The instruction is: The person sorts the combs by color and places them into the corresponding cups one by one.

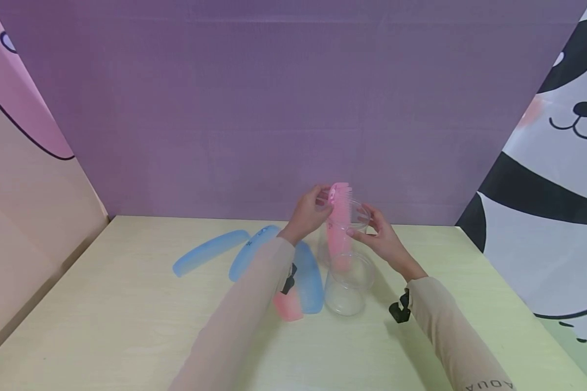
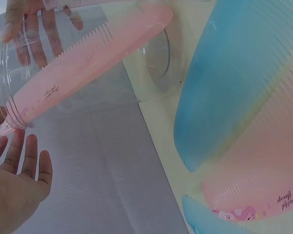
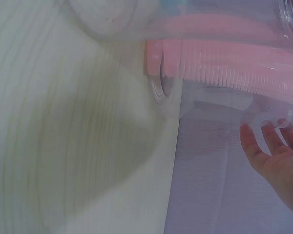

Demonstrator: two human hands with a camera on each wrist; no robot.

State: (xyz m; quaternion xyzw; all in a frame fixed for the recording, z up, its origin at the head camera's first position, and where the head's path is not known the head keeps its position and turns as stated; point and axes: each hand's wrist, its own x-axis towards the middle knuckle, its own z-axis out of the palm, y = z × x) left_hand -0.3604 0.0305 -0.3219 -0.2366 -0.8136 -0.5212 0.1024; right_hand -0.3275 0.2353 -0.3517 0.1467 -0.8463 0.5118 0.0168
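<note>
1. The near cup (image 1: 345,302) stands in front; a bump could knock it over
2. Right hand (image 1: 384,242): fingers curl round the far cup (image 1: 359,218); squeezing hard could bend it
3. Left hand (image 1: 306,215): fingers, nearly closed, pinch the pink comb (image 1: 339,239) inside that cup; a slip could tip it

A table (image 1: 102,315) holds combs (image 1: 211,251) (blue, pink) and clear containers (image 1: 344,305)
</note>
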